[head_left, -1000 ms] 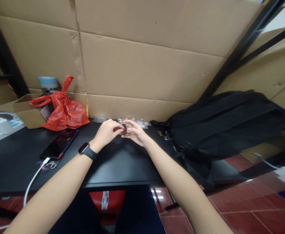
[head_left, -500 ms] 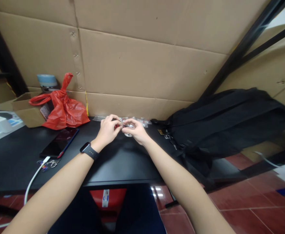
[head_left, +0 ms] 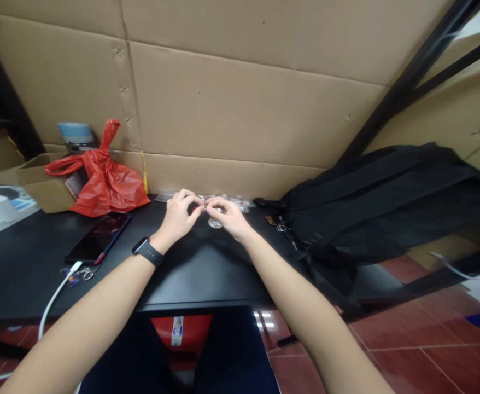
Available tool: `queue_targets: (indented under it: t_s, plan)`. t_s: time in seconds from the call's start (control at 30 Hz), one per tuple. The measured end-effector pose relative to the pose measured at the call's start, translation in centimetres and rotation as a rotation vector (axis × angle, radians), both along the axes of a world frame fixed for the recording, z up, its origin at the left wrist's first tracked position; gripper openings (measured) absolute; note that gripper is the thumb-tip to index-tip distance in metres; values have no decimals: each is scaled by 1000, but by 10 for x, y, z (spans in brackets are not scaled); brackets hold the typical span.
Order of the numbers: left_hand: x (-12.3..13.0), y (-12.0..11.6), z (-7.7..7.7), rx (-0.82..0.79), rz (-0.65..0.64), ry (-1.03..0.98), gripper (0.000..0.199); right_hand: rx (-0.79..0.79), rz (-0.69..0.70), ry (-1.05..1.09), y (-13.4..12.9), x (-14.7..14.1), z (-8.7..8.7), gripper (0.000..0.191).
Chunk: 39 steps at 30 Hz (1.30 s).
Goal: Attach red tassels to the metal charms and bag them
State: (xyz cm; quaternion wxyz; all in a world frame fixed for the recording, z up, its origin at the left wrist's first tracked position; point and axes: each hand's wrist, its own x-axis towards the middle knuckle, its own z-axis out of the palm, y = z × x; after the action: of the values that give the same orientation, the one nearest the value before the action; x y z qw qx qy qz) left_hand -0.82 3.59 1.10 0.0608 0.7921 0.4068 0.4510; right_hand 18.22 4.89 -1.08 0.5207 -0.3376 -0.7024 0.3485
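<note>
Above the back part of the black desk, my left hand (head_left: 180, 214) and my right hand (head_left: 230, 220) meet fingertip to fingertip. Each is closed in a pinch. Whatever lies between the fingertips is too small to name. A bit of red (head_left: 194, 208) shows inside the curl of my left fingers. Just under my right fingers is a shiny, round, clear or silvery piece (head_left: 215, 223); whether it hangs from them or rests on the desk, I cannot tell. Behind both hands lie clear plastic packets (head_left: 243, 204), some with red in them.
At left are a phone (head_left: 99, 238) on a white cable (head_left: 54, 295), key rings with charms (head_left: 80, 275), a red plastic bag (head_left: 109, 183), a cardboard box (head_left: 45, 189) and a blue-lidded bottle (head_left: 76, 133). A black backpack (head_left: 387, 202) stands at right. Cardboard (head_left: 232, 104) walls the back.
The view has shifted slightly. Both hands stay together in nearly the same place, fingers pinching, with small finger movements. The round shiny piece shows more fully below my right fingers.
</note>
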Motion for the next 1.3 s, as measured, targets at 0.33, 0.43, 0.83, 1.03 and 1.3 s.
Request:
queue_targets:
  t_s: [0.33,0.43,0.83,1.03,1.3]
  plan:
    - [-7,7,-9,-197,-57,353,39,51,13,-192,6,6,-4,26]
    - [-13,19,-16,-267,-40,395,42,82,11,-331,7,9,-5,17]
    - [-34,46,-47,-302,121,538,50,108,-83,-594,17,23,-13,14]
    - [-37,47,-46,-173,134,478,36,3,-98,-671,21,30,-21,27]
    - [-34,47,-48,-156,83,585,49,1,-103,-728,21,30,-19,23]
